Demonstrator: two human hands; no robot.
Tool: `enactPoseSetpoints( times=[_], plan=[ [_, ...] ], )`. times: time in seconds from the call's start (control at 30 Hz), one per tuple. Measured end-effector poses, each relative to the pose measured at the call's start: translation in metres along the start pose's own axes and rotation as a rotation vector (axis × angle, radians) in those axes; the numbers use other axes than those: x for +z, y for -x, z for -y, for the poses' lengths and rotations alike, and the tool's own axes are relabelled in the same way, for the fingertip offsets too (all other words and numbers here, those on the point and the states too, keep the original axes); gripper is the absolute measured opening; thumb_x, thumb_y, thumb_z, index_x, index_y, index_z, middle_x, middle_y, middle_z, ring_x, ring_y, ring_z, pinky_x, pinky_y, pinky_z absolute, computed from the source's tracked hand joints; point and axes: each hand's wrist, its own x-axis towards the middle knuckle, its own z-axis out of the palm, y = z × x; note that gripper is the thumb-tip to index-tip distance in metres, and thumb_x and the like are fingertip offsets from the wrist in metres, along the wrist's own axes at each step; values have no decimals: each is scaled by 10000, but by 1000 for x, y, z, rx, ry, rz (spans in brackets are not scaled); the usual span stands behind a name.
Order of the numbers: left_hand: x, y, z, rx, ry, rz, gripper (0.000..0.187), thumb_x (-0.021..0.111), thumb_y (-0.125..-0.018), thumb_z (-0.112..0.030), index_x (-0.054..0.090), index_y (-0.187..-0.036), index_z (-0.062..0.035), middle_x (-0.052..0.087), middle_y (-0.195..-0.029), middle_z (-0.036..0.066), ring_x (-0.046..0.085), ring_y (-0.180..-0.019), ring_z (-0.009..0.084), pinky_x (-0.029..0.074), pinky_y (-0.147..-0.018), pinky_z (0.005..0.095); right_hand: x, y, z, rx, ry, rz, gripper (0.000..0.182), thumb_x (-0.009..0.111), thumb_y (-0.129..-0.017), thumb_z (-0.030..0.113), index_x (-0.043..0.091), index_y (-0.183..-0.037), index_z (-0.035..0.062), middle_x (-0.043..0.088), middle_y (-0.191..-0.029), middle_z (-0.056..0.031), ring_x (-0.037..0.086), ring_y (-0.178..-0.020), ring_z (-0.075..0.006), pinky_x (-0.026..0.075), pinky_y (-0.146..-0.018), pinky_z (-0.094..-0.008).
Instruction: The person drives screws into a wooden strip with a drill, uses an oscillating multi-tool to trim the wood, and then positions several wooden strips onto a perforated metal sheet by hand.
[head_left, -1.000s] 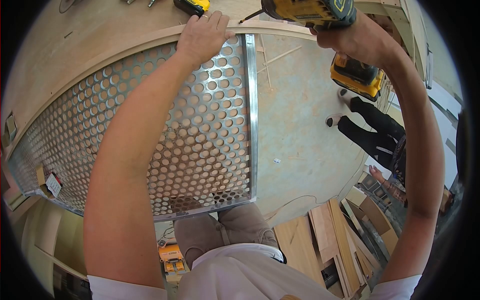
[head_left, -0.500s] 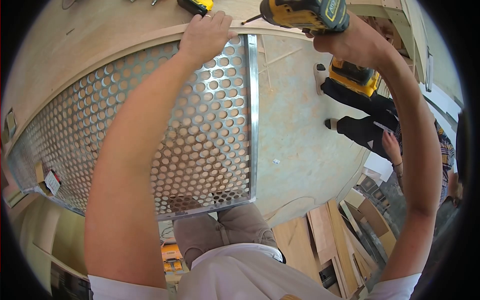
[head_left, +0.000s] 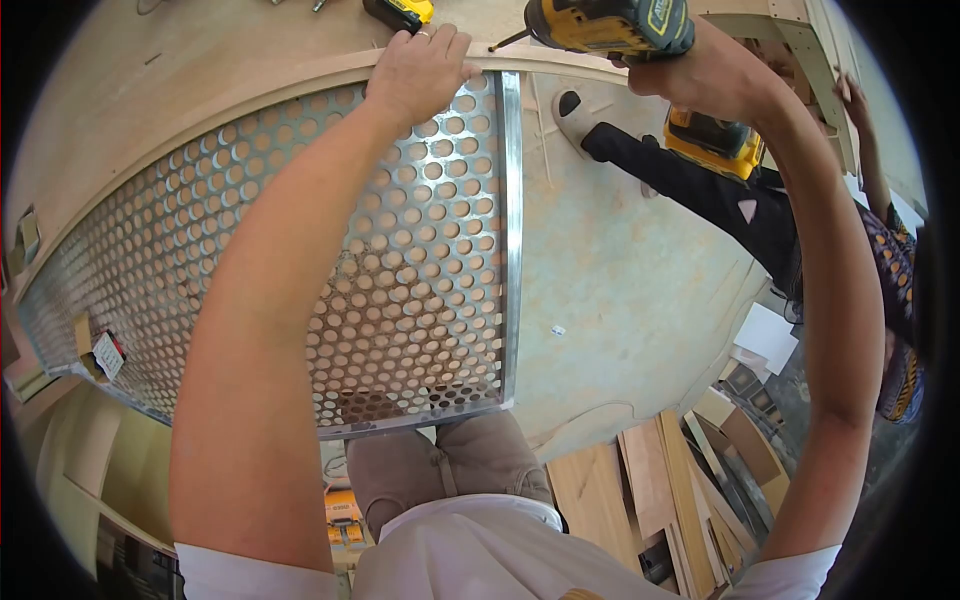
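Note:
My right hand (head_left: 700, 85) is wrapped around the grip of a yellow and black cordless drill (head_left: 600, 25), its battery (head_left: 712, 140) below my fist. The drill's long bit (head_left: 510, 41) points left, its tip right at a curved wooden strip (head_left: 300, 85). My left hand (head_left: 420, 75) grips the strip just left of the bit, fingers close together over it and thumb toward the bit. Below that hand spreads a metal sheet with round holes (head_left: 430, 240), bordered on the right by a bright metal edge (head_left: 513, 230).
Another yellow and black tool (head_left: 400, 12) lies beyond my left fingers. To the right, a person's dark-trousered leg (head_left: 690, 195) crosses the floor (head_left: 610, 270). Boards (head_left: 595, 495) and an open cardboard box (head_left: 745, 450) are at lower right. A small box (head_left: 105, 355) stands at the sheet's left.
The other person has stepped, one foot now farther up and left, close to the wooden strip. My hands and the drill have stayed nearly in place.

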Motion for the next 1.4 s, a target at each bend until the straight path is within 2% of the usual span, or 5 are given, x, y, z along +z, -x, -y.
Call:
enactPoseSetpoints(
  times=[0.6, 0.7, 0.9, 1.13, 1.4],
  plan=[
    [-7, -3, -1, -2, 27, 48, 358, 538, -1013, -397, 572, -1159, -73, 634, -1102, 98, 651, -1022, 263, 480, -797, 425, -3, 27, 21, 42, 83, -169, 412, 690, -761, 74, 653, -1163, -6, 718, -1030, -216, 679, -973, -301, 541, -873, -383],
    [-13, -4, 0, -23, 107, 108, 407, 552, -1006, -401, 567, -1232, -63, 637, -1156, 128, 640, -1059, 292, 492, -857, 450, 44, 68, 16, 6, -88, -517, 352, 731, -785, 170, 647, -1062, -30, 679, -816, -106, 661, -702, -237, 542, -661, -368],
    [-58, 20, 32, -9, 236, 168, 429, 529, -1021, -350, 578, -1321, -48, 633, -1236, 146, 613, -1125, 361, 499, -966, 462, 195, 112, 29, 126, -839, -639, 307, 769, -892, 98, 660, -1166, 15, 663, -899, -22, 622, -759, -102, 501, -671, -265],
    [-129, 108, 144, -403, 14, 428, 287, 561, -1006, -275, 624, -1238, -118, 652, -1182, 134, 617, -1103, 368, 514, -921, 461, 296, 102, 93, 161, -1036, -604, 289, 750, -946, 259, 680, -1073, 10, 719, -922, -59, 678, -836, -162, 538, -752, -332],
    [-127, 131, 146, -345, -104, 246, 228, 586, -994, -256, 644, -1133, -84, 670, -1102, 123, 661, -1003, 350, 532, -865, 469, 380, 58, 128, 23, -1197, -557, 318, 659, -977, 225, 621, -1221, 23, 686, -1138, -136, 689, -994, -270, 573, -859, -429]
  ],
)
